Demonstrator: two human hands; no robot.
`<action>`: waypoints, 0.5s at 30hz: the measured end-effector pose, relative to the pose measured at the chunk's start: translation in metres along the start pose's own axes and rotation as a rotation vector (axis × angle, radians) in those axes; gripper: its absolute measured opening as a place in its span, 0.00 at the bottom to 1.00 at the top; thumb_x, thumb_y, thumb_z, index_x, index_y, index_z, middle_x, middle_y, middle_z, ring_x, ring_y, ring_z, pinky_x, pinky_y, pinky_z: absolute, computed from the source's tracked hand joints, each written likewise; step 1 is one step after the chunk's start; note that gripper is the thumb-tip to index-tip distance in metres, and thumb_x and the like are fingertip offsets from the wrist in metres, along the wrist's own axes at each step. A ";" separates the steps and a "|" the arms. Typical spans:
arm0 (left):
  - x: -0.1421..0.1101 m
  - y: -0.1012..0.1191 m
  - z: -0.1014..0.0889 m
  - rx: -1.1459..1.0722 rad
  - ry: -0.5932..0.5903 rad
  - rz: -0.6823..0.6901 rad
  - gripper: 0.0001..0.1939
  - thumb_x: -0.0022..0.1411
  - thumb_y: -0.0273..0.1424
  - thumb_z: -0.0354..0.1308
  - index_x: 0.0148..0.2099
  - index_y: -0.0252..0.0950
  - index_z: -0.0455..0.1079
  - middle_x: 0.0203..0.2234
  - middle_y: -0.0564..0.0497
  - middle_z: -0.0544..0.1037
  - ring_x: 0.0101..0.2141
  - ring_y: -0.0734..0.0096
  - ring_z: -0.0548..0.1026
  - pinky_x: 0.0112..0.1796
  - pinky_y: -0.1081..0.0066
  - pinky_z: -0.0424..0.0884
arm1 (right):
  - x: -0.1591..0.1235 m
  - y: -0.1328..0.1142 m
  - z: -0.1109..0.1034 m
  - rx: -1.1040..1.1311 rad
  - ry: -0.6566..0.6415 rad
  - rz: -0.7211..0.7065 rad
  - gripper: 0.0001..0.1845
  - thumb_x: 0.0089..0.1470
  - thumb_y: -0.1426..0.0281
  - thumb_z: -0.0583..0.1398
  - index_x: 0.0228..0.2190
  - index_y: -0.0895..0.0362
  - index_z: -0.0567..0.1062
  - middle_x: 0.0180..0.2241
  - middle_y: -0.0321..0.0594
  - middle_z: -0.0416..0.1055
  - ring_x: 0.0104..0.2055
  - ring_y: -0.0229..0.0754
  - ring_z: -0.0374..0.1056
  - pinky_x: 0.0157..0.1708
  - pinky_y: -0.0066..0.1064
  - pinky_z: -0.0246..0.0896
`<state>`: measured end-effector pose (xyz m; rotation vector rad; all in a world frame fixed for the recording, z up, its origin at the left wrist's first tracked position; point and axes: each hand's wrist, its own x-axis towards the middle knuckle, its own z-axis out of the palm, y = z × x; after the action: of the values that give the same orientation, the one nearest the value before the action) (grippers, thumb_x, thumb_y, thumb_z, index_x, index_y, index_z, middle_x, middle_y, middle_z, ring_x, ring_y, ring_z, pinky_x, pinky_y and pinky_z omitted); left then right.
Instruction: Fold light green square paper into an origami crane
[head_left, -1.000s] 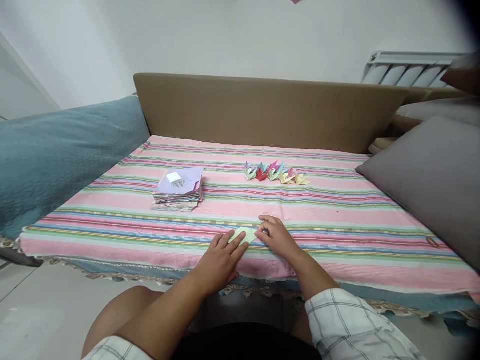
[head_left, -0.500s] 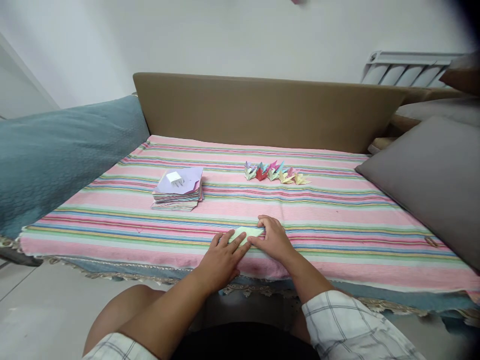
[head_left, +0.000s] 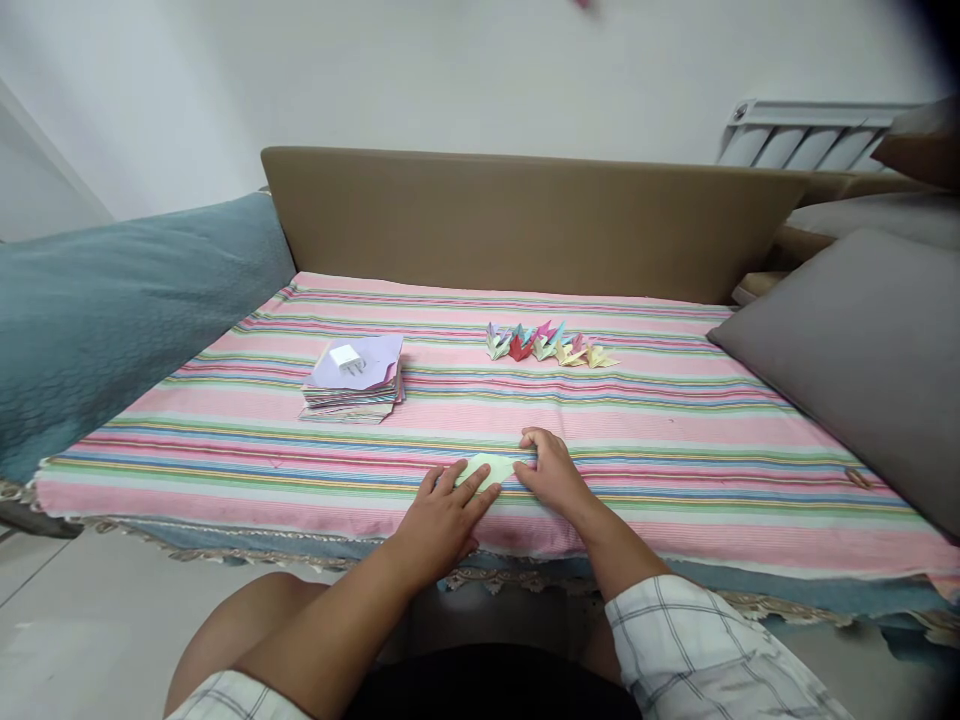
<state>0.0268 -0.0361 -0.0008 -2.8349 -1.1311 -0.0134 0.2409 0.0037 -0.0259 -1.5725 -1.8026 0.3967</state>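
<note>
A small piece of pale green folded paper (head_left: 496,466) lies flat on the striped cloth (head_left: 480,410) in front of me. My left hand (head_left: 444,512) rests on its left part with fingers spread, pressing it down and hiding some of it. At the paper's right tip is my right hand (head_left: 556,478), thumb and index finger apart; the thumb is at or very near the tip. Whether it touches the paper I cannot tell. Farther back, several folded paper cranes (head_left: 520,348) in mixed colours stand in a cluster.
To the left sits a stack of coloured paper sheets (head_left: 352,396) with a white plug adapter (head_left: 346,358) on top. A blue-covered armrest (head_left: 142,290) bounds the left side, a brown backrest (head_left: 525,220) the back. Grey cushions (head_left: 862,350) lie at the right.
My right hand has shifted slightly right, its thumb sliding off toward the paper's tip and its fingers opening wider. My left hand stays spread on the paper.
</note>
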 end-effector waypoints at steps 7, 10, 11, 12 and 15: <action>0.000 0.001 0.000 0.005 -0.001 -0.010 0.41 0.53 0.43 0.60 0.65 0.47 0.47 0.64 0.51 0.51 0.61 0.50 0.50 0.56 0.51 0.50 | 0.003 0.009 -0.004 0.021 0.036 0.066 0.17 0.39 0.77 0.51 0.34 0.54 0.66 0.41 0.41 0.68 0.47 0.46 0.61 0.49 0.41 0.56; 0.000 0.001 0.000 0.012 -0.001 -0.005 0.41 0.53 0.44 0.60 0.65 0.47 0.46 0.64 0.50 0.51 0.61 0.50 0.50 0.56 0.51 0.50 | 0.003 0.010 -0.006 0.098 0.083 0.117 0.17 0.41 0.76 0.50 0.35 0.54 0.67 0.41 0.41 0.68 0.46 0.45 0.63 0.47 0.40 0.59; 0.000 0.001 -0.001 0.013 -0.002 -0.002 0.41 0.53 0.44 0.60 0.65 0.47 0.46 0.64 0.50 0.51 0.61 0.50 0.50 0.56 0.51 0.49 | 0.002 0.008 -0.007 0.109 0.096 0.125 0.16 0.43 0.75 0.50 0.37 0.55 0.67 0.42 0.42 0.69 0.46 0.45 0.64 0.47 0.40 0.60; 0.000 0.001 -0.001 0.013 -0.003 -0.001 0.41 0.53 0.43 0.60 0.65 0.47 0.46 0.64 0.50 0.50 0.61 0.50 0.50 0.56 0.51 0.49 | 0.001 0.005 -0.007 0.102 0.103 0.118 0.16 0.45 0.73 0.51 0.39 0.55 0.67 0.43 0.43 0.69 0.46 0.46 0.64 0.47 0.40 0.60; 0.000 0.001 -0.001 0.001 -0.003 0.002 0.42 0.52 0.42 0.61 0.65 0.46 0.46 0.64 0.50 0.51 0.61 0.50 0.50 0.56 0.51 0.49 | -0.008 -0.013 -0.006 -0.036 0.063 -0.080 0.19 0.53 0.66 0.51 0.46 0.58 0.68 0.51 0.48 0.66 0.55 0.49 0.59 0.54 0.44 0.53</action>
<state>0.0272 -0.0369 0.0005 -2.8365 -1.1293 -0.0080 0.2358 -0.0077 -0.0152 -1.5150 -1.8272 0.2757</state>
